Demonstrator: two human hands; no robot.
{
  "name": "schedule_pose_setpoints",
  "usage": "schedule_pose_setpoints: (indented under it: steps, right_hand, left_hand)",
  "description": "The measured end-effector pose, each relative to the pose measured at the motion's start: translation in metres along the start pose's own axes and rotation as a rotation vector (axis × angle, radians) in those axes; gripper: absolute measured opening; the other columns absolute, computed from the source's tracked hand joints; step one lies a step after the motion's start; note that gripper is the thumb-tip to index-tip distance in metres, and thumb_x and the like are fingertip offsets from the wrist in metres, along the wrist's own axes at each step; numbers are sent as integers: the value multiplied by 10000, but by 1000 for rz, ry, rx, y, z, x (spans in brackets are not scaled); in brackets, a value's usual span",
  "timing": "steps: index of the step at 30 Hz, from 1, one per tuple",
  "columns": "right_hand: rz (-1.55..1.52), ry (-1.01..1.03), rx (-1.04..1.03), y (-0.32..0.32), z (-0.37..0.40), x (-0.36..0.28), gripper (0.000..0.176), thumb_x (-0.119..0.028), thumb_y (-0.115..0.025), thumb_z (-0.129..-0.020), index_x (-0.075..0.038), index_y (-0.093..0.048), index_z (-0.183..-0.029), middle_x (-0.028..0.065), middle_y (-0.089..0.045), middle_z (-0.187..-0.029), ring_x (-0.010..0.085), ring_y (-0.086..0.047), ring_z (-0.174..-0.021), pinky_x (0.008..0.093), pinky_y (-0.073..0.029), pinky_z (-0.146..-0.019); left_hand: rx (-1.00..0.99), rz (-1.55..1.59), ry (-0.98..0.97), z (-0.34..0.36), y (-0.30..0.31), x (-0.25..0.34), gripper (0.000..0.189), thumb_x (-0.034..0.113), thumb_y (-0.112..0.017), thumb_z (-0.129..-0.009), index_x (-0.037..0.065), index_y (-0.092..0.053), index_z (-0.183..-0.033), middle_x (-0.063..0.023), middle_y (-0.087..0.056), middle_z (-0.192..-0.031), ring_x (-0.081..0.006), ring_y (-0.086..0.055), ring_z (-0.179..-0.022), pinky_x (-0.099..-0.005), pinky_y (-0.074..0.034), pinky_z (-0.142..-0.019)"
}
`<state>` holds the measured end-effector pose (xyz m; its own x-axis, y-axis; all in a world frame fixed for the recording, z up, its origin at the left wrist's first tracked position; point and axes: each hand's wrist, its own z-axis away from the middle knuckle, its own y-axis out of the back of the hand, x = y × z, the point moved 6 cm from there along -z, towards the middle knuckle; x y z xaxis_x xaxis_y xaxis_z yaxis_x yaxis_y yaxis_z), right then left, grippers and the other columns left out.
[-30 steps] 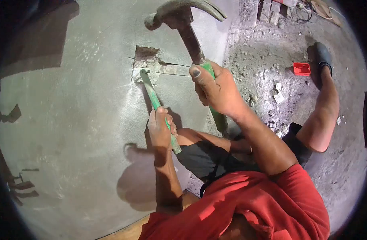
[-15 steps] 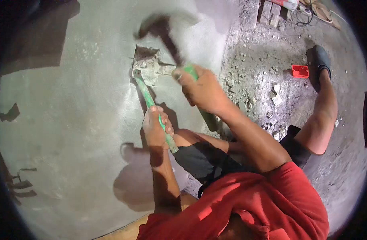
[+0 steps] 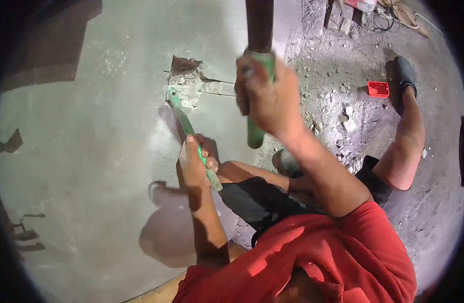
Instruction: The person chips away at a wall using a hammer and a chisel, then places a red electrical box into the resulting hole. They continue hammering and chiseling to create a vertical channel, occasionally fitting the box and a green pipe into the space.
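My left hand (image 3: 195,162) grips a green chisel (image 3: 184,121) whose tip rests at the lower left edge of a chipped hole (image 3: 186,81) in the grey plastered wall (image 3: 90,126). My right hand (image 3: 265,98) is closed around the green grip of a hammer (image 3: 259,30). The hammer is raised, its dark shaft running up out of the top of the frame, so its head is hidden. A narrow groove (image 3: 219,87) runs right from the hole.
Rubble and dust (image 3: 338,111) cover the floor to the right. A small red box (image 3: 379,89) lies by my shoe (image 3: 406,73). Bricks and cables (image 3: 363,12) sit at the top right. My knees are bent close to the wall.
The hammer struck near the chisel half a second ago and has now swung back up, its head leaving the frame. The chisel has stayed at the hole's edge.
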<state>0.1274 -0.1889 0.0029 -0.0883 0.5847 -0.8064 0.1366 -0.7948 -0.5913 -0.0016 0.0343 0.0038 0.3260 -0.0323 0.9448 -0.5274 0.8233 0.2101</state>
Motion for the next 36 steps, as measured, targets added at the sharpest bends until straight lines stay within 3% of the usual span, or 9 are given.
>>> schedule_pose_setpoints:
  steps: [3,6,8,10,14,15,16,24,36]
  right_hand:
    - [700,684,6,-20,18,45,492,-441,-602,-949,48,-633,-989,236,-639,-720,380,-652,-704,439,-504,-657]
    - [585,-52,-155,8,0,96,550,-466,-602,-937,76,-629,-1020,338,-657,-872,500,-649,-861,492,-515,-782]
    - [553,-12,-80,28,7,91,581,-483,-599,-937,90,-625,-1026,331,-658,-856,477,-662,-840,481,-520,-779]
    - [477,-112,26,52,5,74,512,-469,-646,-923,35,-643,-1017,170,-623,-682,271,-623,-644,407,-514,-648]
    - [625,-71,-38,74,9,61,532,-493,-619,-933,30,-641,-1026,116,-613,-686,190,-594,-654,370,-499,-628]
    - [592,-45,-33,69,10,53,575,-488,-615,-932,80,-619,-1020,303,-649,-776,431,-679,-742,477,-527,-723]
    - [590,-43,-46,62,9,56,575,-488,-615,-932,80,-619,-1020,303,-649,-776,431,-679,-742,477,-527,-723]
    - [-257,-222,-86,37,20,98,404,-450,-558,-988,-45,-568,-993,10,-491,-638,109,-474,-494,282,-384,-457]
    - [-401,-458,154,42,31,114,449,-535,-466,-1002,-96,-513,-920,-1,-478,-631,134,-445,-446,306,-389,-434]
  left_hand:
    - [-69,45,-13,3,-3,2,356,444,-548,-1006,89,-534,-981,16,-442,-641,-65,-421,-441,-244,-365,-364]
    - [-182,119,-4,-26,9,-33,388,451,-541,-1001,63,-553,-998,-61,-546,-643,-148,-513,-441,-321,-429,-374]
    - [-265,-1445,-458,-49,24,-96,431,458,-518,-999,33,-576,-965,-194,-645,-731,-319,-635,-567,-442,-494,-488]
    - [-377,-1726,-363,-18,-12,-146,468,465,-487,-1003,13,-596,-951,-277,-673,-878,-442,-670,-789,-519,-497,-643]
    - [-102,-937,-118,-1,-7,-75,352,402,-493,-1023,67,-598,-992,-61,-531,-682,-201,-528,-543,-347,-430,-483]
    - [-87,-761,-37,11,-15,-46,335,406,-503,-1019,84,-594,-1007,-22,-510,-687,-139,-507,-542,-301,-407,-463]
    - [-73,-590,42,20,-21,-25,319,411,-513,-1016,101,-590,-1022,16,-490,-693,-77,-487,-541,-256,-384,-444]
    - [-1,-423,-4,4,-12,13,308,354,-503,-1007,56,-551,-1066,11,-490,-718,-78,-464,-504,-246,-386,-425]
    - [-135,-408,55,-13,-5,15,310,337,-559,-990,31,-542,-1038,-4,-496,-725,-87,-463,-484,-258,-384,-392]
